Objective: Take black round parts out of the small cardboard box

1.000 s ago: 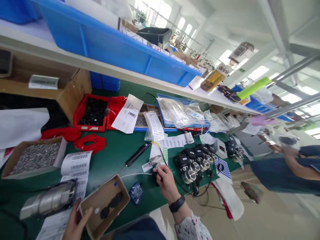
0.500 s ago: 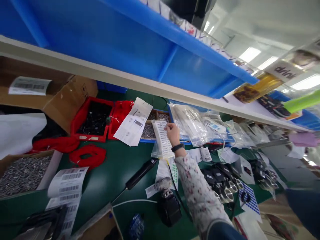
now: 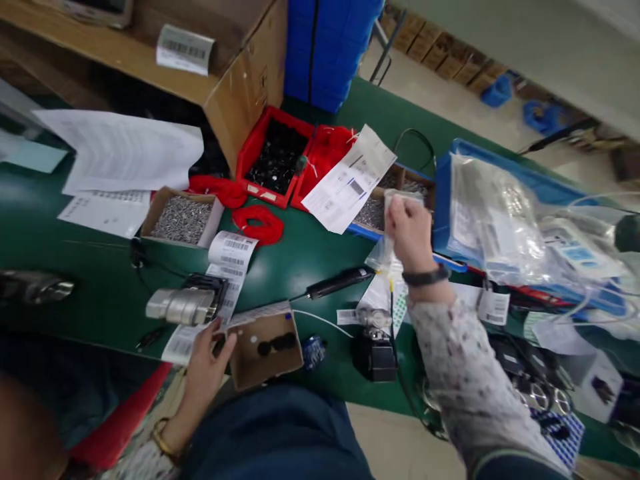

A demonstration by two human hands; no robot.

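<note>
1. Hands worked over a green table. The right hand was raised above the far side of it, fingers closed on a clear plastic bag with a white printed label; the bag hung down from the grip, its lower end near the table top.
2. Behind that hand stood a shallow tray of small metal parts, partly covered by a white printed sheet.
3. The left hand rested at the near edge of the table, fingers loosely spread against the left side of a small cardboard box; whether it gripped the box wall or only touched it could not be told.
4. Two dark parts and a pale disc lay inside that box.
5. A strip of barcode labels ran from behind the left hand up the table, just beside a silver metal cylinder.
6. A black pen-shaped tool lay between the two hands, a white cord trailing from near it.
7. A black device with a metal top sat just right of the cardboard box.
8. Two red trays stood farther back, with red coiled wire in front of them and a box of small screws to the left.
9. A blue tray holding plastic bags lay to the right of the raised hand.
</note>
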